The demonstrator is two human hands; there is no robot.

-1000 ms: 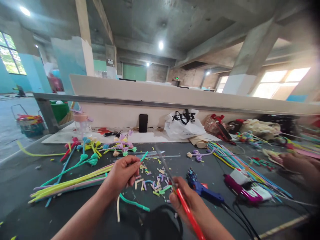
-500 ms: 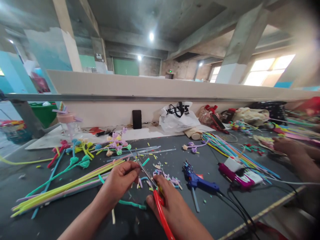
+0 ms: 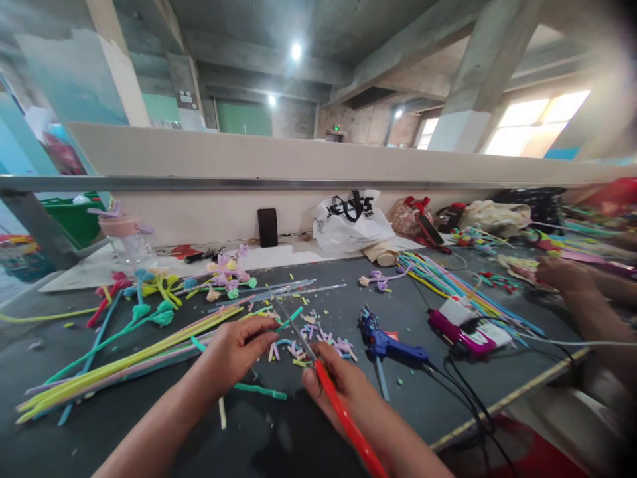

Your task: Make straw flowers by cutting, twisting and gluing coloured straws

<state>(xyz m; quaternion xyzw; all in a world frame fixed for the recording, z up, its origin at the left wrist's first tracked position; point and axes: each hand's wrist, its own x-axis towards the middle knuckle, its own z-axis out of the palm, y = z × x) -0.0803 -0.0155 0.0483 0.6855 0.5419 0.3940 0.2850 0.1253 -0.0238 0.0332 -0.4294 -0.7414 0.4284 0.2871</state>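
Observation:
My left hand is closed, with thumb and fingertips pinching a teal pipe cleaner. Its short end sticks out toward the scissors blades, and another teal length shows below the hand. In my right hand are scissors with red handles; the metal blades point away and to the left, close to the pipe cleaner's end. Whether the blades touch it, I cannot tell. Small cut pieces of pipe cleaner lie scattered just beyond my hands.
Long yellow pipe cleaners lie at left, near fuzzy flowers. A blue glue gun and a magenta device with cables are at right. A phone and a white bag stand behind. Another person's hand works far right.
The view has shifted slightly, moving the table items up and left in the picture. My right hand and scissors have moved a little right; my left hand still pinches the pipe cleaner.

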